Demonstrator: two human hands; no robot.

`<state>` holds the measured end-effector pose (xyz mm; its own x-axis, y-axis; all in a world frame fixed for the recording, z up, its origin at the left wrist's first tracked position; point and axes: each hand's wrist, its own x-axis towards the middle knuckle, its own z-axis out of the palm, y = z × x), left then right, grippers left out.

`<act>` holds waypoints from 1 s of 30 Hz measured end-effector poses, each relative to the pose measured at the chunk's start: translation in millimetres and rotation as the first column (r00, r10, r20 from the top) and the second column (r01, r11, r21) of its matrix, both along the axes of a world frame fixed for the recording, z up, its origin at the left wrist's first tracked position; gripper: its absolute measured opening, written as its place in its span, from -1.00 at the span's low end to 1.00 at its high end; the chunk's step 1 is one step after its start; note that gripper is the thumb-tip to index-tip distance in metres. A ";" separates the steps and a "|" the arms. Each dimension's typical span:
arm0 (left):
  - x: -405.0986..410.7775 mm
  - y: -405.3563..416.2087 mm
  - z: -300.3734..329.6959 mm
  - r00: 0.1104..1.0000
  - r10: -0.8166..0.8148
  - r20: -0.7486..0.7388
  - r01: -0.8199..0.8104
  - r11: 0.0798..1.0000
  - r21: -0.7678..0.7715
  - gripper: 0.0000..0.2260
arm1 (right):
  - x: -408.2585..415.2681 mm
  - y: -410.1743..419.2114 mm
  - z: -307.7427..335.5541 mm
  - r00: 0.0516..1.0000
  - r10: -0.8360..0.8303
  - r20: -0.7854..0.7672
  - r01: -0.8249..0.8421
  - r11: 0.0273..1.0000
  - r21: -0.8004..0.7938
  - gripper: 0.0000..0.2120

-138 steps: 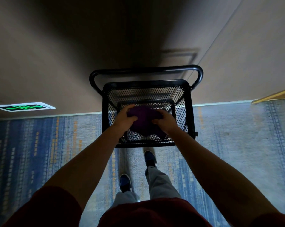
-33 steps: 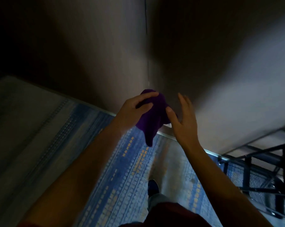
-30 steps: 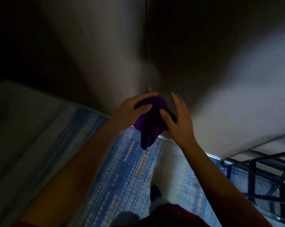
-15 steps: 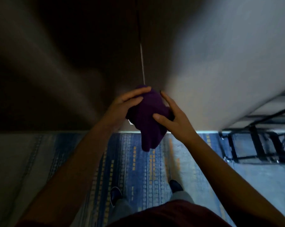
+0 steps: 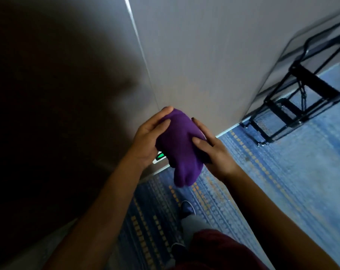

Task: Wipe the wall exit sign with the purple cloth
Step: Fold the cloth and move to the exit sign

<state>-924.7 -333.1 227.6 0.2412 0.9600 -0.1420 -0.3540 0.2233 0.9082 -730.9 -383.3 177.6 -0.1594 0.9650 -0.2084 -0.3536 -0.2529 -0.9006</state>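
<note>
The purple cloth [image 5: 181,147] is bunched between both my hands, its lower end hanging loose. My left hand [image 5: 147,139] grips its left side with fingers curled over the top. My right hand [image 5: 214,151] holds its right side, thumb pressed on the front. Low on the wall, just above the floor, a small green and white corner of the exit sign [image 5: 159,157] shows between my left wrist and the cloth. The rest of the sign is hidden behind the cloth and my hands.
A black wire-mesh cart [image 5: 301,98] stands against the wall at the upper right. A blue patterned carpet [image 5: 272,182] covers the floor. The wall [image 5: 204,55] has a vertical seam; its left part is in deep shadow. My shoes [image 5: 187,208] show below.
My view has swung, so the cart now sits higher on the right and the wall is brighter. A corner of the green sign has appeared beside the cloth. Both hands still hold the cloth.
</note>
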 end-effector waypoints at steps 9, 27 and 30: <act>7.8 67.1 -27.7 0.947 -0.234 -0.221 0.237 0.971 -0.015 -0.64 | 8.1 26.6 -31.8 0.978 -0.141 0.156 0.147 0.989 -0.024 -0.40; 1.4 90.2 -127.5 0.551 -0.735 -0.396 0.793 0.609 -0.027 -0.69 | -74.5 -39.3 -108.5 0.757 -0.499 0.422 0.572 0.818 -0.058 -0.20; -6.7 90.2 -148.4 0.510 -0.737 -0.444 0.815 0.579 -0.024 -0.68 | -95.5 -39.4 -140.2 0.714 -0.528 0.459 0.605 0.795 -0.027 -0.15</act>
